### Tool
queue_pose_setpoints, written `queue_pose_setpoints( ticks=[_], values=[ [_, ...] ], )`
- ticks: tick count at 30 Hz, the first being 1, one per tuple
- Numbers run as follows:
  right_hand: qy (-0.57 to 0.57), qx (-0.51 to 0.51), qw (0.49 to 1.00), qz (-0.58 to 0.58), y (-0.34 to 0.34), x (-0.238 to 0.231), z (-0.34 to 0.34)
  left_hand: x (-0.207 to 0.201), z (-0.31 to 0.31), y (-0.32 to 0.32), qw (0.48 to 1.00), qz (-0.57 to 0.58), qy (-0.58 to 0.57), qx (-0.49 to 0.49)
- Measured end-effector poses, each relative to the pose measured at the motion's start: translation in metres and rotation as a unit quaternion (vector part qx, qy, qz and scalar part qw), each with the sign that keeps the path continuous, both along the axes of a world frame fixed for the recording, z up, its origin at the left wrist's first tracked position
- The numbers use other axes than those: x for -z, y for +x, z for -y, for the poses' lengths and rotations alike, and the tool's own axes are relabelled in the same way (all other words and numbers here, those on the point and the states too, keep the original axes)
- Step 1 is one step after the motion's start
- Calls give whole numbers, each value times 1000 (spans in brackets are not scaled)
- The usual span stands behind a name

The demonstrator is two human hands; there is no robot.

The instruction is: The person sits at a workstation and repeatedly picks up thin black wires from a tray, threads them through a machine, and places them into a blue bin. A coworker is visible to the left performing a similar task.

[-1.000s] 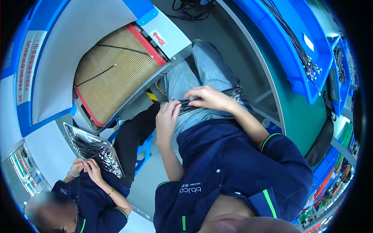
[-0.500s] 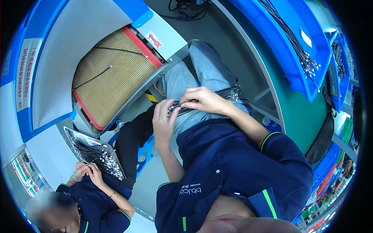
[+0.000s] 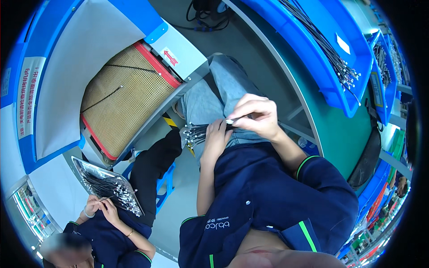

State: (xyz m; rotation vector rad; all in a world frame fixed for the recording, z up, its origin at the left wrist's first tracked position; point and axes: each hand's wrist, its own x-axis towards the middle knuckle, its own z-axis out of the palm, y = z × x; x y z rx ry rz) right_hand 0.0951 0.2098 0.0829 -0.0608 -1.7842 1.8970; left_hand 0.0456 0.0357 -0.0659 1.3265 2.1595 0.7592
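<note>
black thin cables with small silver end connectors (image 3: 196, 132) lie bunched across the lap, pinned under the left hand (image 3: 216, 139); the right hand (image 3: 256, 117) pinches one end. a loosened left hand could likely spill them onto the floor.

open floor (image 3: 250, 49) lies ahead of the knees; the mesh conveyor (image 3: 125, 100) closes the left, the green desk (image 3: 333, 125) edge the right.

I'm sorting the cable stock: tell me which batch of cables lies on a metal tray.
The batch on the co-worker's lap, lower left, lies on a metal tray. The others sit in the blue bin or in the person's left hand.
</note>
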Motion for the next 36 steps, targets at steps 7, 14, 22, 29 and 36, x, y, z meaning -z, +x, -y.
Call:
queue_pose_setpoints(
  ticks=[7, 14, 22, 29, 36],
  values=[
    [-295, 70, 947, -108, 11, -17, -24, -15, -2, -6, 1000, 4, -8, -7],
    [307, -13, 939, 155, 0, -2, -24, -99, -10, -28, 945, 71, 188, -257],
    [373, -54, 916, 140, -5, 1, -11, -139, -8, -36, 966, -53, 204, -150],
    [366, -67, 912, 172, -3, 8, -23, -127, 3, -44, 964, -78, 189, -168],
    [389, -77, 904, 158, -7, 8, -13, -121, 5, -43, 965, -67, 186, -174]
  ],
)
